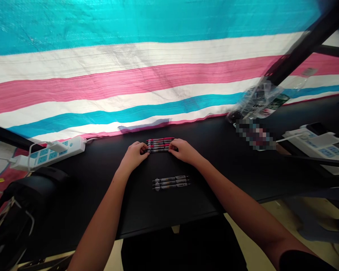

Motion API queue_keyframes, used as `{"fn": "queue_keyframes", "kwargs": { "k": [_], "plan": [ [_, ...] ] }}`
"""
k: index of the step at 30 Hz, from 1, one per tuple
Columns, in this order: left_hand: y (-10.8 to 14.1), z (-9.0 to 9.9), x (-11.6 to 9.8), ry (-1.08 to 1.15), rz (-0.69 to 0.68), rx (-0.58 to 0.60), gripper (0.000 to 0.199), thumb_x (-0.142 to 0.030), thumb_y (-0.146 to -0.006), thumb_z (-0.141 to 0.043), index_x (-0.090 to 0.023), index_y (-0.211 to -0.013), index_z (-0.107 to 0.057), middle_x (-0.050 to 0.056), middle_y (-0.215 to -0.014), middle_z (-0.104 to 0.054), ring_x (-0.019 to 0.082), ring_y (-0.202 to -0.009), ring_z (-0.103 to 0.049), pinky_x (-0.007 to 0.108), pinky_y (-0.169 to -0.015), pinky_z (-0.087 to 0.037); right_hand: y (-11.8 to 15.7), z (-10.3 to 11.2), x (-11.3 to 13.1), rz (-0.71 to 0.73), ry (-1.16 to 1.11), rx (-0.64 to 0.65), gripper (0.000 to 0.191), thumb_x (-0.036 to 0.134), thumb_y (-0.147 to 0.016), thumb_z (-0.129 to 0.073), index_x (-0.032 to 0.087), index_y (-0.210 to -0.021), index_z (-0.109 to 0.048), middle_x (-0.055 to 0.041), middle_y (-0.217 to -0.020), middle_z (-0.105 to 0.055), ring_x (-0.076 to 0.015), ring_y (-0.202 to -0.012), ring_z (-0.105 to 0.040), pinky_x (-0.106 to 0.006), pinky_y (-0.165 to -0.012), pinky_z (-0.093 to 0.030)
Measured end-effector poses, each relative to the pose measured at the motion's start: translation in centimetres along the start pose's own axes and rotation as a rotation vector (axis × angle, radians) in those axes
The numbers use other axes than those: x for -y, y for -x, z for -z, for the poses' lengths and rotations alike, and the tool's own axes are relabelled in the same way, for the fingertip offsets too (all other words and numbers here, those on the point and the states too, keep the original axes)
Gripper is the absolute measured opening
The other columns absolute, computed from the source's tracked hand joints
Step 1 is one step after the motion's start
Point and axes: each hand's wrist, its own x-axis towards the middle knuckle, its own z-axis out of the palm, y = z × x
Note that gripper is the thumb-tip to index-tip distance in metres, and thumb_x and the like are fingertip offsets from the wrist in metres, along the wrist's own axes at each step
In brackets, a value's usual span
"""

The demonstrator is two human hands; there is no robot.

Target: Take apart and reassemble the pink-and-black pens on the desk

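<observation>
Our left hand (133, 155) and right hand (184, 151), fingers curled, pressed in on both ends of the row of red-trimmed pens (160, 145), while three grey-trimmed pens (171, 183) lay apart, nearer us than that row.

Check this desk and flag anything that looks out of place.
A crumpled clear plastic bag sprawls over the far right edge of the black desk, and beside it a patch of the picture is pixelated, hiding whatever lies there. The pens between the left hand and right hand lie neatly parallel.
</observation>
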Motion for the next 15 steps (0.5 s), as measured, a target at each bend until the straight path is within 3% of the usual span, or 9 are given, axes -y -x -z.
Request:
{"fn": "queue_keyframes", "kwargs": {
  "k": [15],
  "plan": [
    [0.14,0.12,-0.42,-0.058,-0.043,-0.022,0.010,-0.022,-0.084,-0.067,-0.019,-0.093,-0.069,0.001,-0.086,-0.058,0.014,-0.069,-0.056,0.029,-0.069,-0.047,0.13,0.23,0.48,-0.020,0.011,-0.016,0.012,0.011,-0.085,-0.063,0.019,-0.077,-0.059,-0.0046,-0.082,-0.062,-0.0200,-0.082,-0.057,-0.032,-0.075,-0.044]
  ]
}}
